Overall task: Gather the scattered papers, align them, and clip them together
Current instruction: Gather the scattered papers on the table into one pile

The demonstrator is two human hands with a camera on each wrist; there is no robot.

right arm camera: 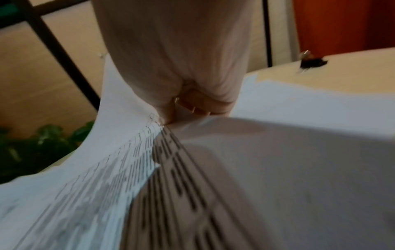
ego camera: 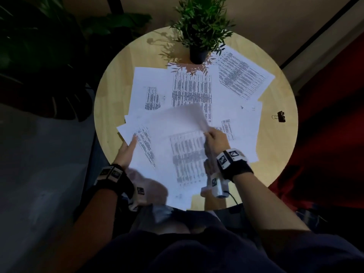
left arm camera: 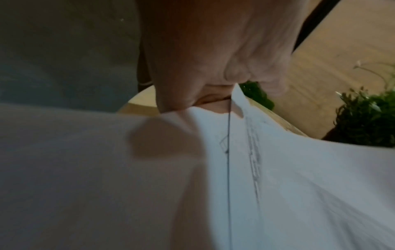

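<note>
Now | left hand (ego camera: 126, 152) pinching papers (ego camera: 177, 154) | right hand (ego camera: 215, 138) pinching papers | binder clip (ego camera: 280, 116) apart on table (ego camera: 114, 85)

Round table (ego camera: 118, 79): papers (ego camera: 189, 89), clip (ego camera: 281, 116), plant (ego camera: 199, 54).

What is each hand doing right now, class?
Left hand: holds the lifted papers at their left edge.
Right hand: pinches a sheet of the same papers.

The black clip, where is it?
In the head view, the binder clip lies alone near the round table's right edge, beyond the papers.
</note>
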